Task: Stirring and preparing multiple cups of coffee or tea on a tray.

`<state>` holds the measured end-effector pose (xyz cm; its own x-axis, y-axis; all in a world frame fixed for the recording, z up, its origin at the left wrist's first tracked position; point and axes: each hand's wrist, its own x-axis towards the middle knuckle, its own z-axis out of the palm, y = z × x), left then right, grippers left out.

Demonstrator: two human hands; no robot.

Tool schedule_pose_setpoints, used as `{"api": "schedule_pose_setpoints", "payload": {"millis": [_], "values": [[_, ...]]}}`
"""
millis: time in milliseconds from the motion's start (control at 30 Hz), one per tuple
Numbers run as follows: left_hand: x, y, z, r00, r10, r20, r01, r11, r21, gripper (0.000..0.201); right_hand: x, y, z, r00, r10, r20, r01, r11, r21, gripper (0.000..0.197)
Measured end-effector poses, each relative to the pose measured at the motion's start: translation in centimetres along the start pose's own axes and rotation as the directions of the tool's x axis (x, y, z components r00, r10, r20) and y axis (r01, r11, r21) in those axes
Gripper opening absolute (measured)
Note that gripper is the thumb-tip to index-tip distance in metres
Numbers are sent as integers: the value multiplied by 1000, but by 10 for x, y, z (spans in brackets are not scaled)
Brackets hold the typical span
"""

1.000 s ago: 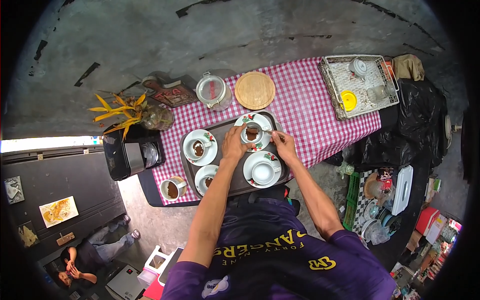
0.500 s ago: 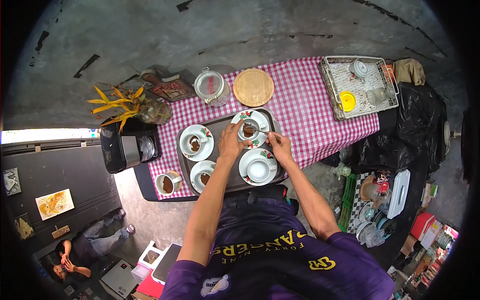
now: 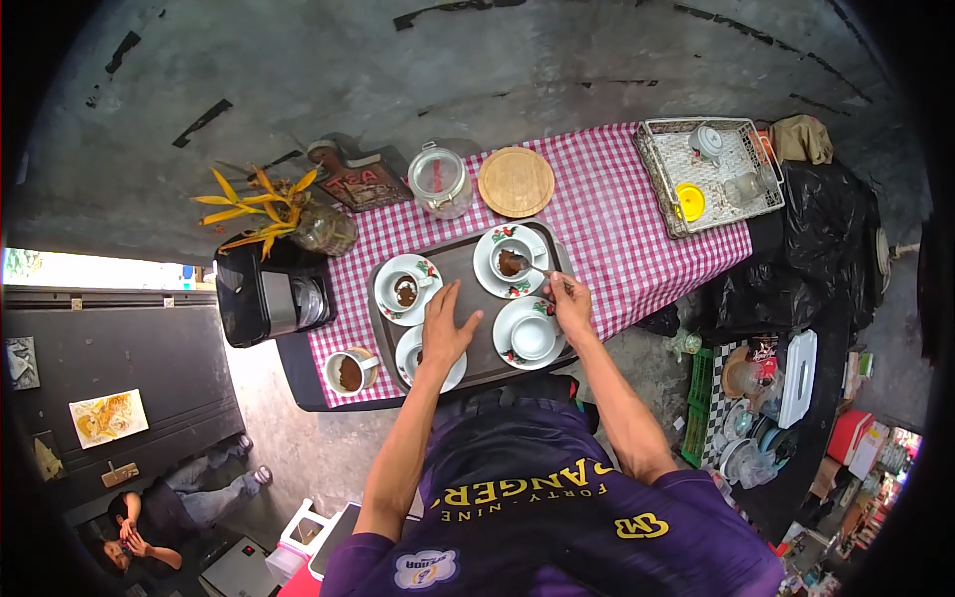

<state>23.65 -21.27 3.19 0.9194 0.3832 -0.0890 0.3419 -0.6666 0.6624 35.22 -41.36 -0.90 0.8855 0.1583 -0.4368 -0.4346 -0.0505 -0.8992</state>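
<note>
My right hand (image 3: 570,306) pinches the handle of a metal spoon (image 3: 538,268), its bowl in brown powder inside the far-right white cup (image 3: 527,245). My left hand (image 3: 447,328) hovers with fingers apart and nothing in it, partly covering the near-left cup and saucer (image 3: 453,375). Four patterned saucers carry cups on a dark brown tray (image 3: 463,261). Powder with some white shows in the far-left cup (image 3: 406,291). Only white shows inside the near-right cup (image 3: 532,336). Off the tray, another cup (image 3: 348,373) with brown powder stands at the left.
Behind the tray are a clip-top glass jar (image 3: 440,181), a round wooden board (image 3: 515,182) and a vase of yellow flowers (image 3: 326,229). A white wire basket (image 3: 711,174) sits right on the checked cloth (image 3: 607,219). A black appliance (image 3: 269,298) stands left; a person (image 3: 149,517) is lower left.
My left hand has left the far-right cup and moved back toward the near-left cup, fingers spread. The spoon stays in the far-right cup in my right hand. The view has shifted slightly.
</note>
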Motion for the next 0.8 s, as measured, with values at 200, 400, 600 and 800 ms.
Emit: {"api": "schedule_pose_setpoints", "payload": {"millis": [200,400,600,800], "values": [[-35,-45,-37,994,72,-79,-74,997,-21,63,2,20,3,984,-151,-92,120,952,-281,37],[-47,-61,-48,997,71,-25,-72,996,-43,57,-3,25,10,984,-112,-139,89,983,-162,34],[-39,-42,-34,995,89,40,-87,995,-45,56,-4,25,13,966,-200,-163,150,949,-277,34],[-20,-21,-18,992,123,39,-120,990,-81,56,-1,10,12,967,-243,-81,195,905,-379,34]]}}
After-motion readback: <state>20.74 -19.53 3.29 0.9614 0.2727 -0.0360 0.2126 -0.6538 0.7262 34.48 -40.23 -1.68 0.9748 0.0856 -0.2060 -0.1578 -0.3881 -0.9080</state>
